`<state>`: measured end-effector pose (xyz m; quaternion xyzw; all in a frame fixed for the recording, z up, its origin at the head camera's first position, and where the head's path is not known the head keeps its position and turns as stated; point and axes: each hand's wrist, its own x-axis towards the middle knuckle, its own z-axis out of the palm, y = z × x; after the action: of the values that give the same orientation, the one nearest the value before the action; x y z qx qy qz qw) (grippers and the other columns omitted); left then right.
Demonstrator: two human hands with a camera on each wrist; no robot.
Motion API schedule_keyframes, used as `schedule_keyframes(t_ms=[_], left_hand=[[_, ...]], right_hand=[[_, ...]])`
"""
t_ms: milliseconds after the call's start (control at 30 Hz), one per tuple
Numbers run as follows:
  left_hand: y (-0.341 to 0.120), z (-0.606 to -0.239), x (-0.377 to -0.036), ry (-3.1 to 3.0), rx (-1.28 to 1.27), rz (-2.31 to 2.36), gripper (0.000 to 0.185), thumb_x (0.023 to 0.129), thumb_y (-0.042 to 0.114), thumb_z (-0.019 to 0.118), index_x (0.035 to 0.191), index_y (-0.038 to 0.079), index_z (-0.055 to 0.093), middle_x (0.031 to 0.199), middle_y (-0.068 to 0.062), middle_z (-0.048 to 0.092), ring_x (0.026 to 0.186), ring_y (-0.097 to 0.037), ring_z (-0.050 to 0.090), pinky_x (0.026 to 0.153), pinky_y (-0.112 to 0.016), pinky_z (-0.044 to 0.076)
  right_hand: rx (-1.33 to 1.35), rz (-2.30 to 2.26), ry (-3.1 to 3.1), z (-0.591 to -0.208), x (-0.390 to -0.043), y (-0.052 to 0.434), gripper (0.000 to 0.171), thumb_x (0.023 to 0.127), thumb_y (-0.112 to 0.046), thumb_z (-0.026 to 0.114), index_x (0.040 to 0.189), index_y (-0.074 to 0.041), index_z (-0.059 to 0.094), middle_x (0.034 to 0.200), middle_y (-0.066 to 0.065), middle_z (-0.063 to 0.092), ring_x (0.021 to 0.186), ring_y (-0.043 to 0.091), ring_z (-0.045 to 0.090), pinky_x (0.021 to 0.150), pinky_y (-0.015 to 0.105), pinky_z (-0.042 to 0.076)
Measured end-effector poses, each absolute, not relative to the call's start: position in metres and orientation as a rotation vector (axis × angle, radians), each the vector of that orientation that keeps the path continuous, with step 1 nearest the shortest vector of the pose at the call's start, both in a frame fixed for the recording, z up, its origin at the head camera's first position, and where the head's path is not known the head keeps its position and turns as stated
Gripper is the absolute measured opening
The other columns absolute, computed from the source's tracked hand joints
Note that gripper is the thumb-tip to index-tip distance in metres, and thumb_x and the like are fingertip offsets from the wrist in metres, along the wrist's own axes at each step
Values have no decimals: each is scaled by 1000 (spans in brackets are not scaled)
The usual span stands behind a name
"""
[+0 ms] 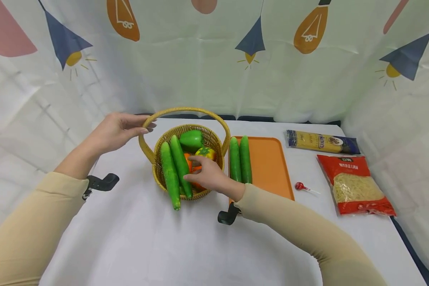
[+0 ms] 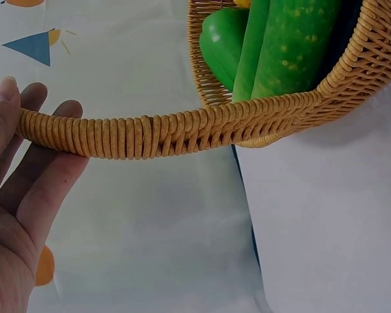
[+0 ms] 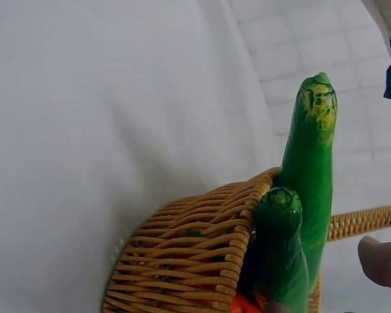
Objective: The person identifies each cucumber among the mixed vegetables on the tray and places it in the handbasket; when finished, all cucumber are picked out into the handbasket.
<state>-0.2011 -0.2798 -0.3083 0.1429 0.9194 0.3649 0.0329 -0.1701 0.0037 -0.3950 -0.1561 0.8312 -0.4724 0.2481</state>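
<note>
A wicker basket [image 1: 156, 176] stands on the table, its tall handle [image 1: 186, 109] arching over it. My left hand [image 1: 118, 129] holds the handle's left side between thumb and fingers, as the left wrist view also shows. Inside lie two long green cucumbers [image 1: 169, 174], a green pepper [image 1: 191, 139], a yellow-and-green vegetable [image 1: 206, 152] and orange pieces partly hidden by my right hand [image 1: 211, 175]. That hand reaches over the basket's right front, thumb and fingers apart near the right cucumber. Whether its fingertips touch anything is unclear. One cucumber [image 3: 309, 163] sticks out past the rim.
Right of the basket lies an orange tray [image 1: 268, 167] with two cucumbers [image 1: 245, 159] along its left side. Farther right are a blue-and-yellow pasta packet [image 1: 321, 142], a red noodle bag [image 1: 357, 186] and a red lollipop [image 1: 300, 186]. A patterned curtain [image 1: 218, 79] hangs behind.
</note>
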Motion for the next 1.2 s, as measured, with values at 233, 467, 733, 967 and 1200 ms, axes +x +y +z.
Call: schedule_keyframes(t_ms=[233,467,733,967,1200], left_hand=[[-279,-309,-202,2817,464,1150,39,99,6,66,138,6,64,126,-17,72,94,19,62,83,-2,47],[-279,-308,-201,2824,460,1137,39,100,6,66,139,6,64,126,-17,73,94,20,61,83,-1,46],[-280,-309,-202,2815,443,1154,40,99,7,66,139,7,64,127,-16,72,95,19,62,84,-1,46],[-280,-307,-202,2801,431,1155,40,99,6,67,139,7,64,128,-16,72,98,16,65,86,-1,45],[-280,-307,-201,2801,419,1146,40,99,9,67,139,7,64,128,-16,72,99,13,66,85,-1,45]], right_hand=[[-462,-1115,2390,-401,-174,-11,68,94,-22,76,153,-7,45,144,18,59,128,30,60,102,42,55],[-443,-1072,2398,-406,-175,-18,71,92,-22,76,154,-6,44,142,15,60,124,28,61,101,38,55],[-409,-1017,2423,-406,-177,-22,74,91,-22,79,154,-8,44,137,13,63,115,21,63,97,34,56],[-403,-944,2451,-403,-178,-27,75,91,-24,79,154,-6,43,137,12,63,113,19,63,96,30,56],[-328,-983,2417,-407,-179,-29,74,91,-22,79,154,-6,44,134,11,62,110,20,62,93,31,57]])
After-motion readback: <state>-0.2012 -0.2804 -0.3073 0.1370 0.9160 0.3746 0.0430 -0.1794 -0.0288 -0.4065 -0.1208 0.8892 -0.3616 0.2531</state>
